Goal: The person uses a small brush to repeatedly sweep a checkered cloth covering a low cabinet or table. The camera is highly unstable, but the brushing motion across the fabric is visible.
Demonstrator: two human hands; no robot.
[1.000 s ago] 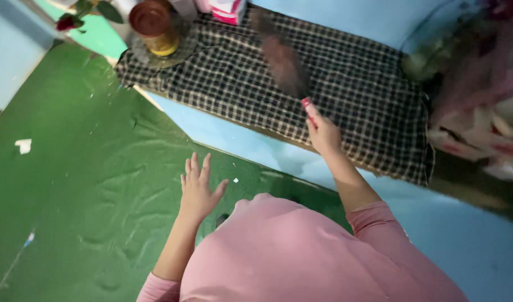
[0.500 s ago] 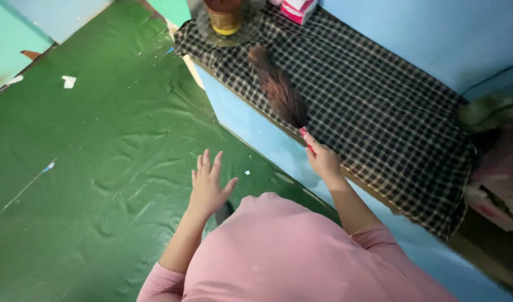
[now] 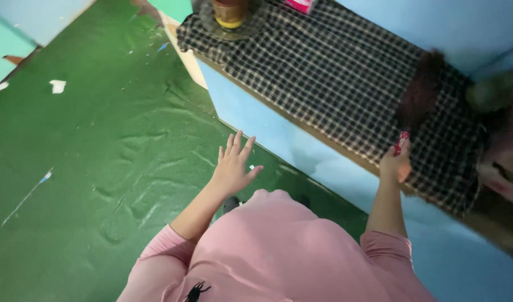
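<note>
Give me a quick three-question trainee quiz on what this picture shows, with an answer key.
1. True or false: the right hand holds a small brush over the checked cloth.
2. What is the left hand doing? A) gripping a cup B) spread open over the green floor covering, holding nothing C) resting on the cloth
3. Fill in: a round dish stands on the cloth's far ____ end.

Key: 1 true. 2 B. 3 left.
</note>
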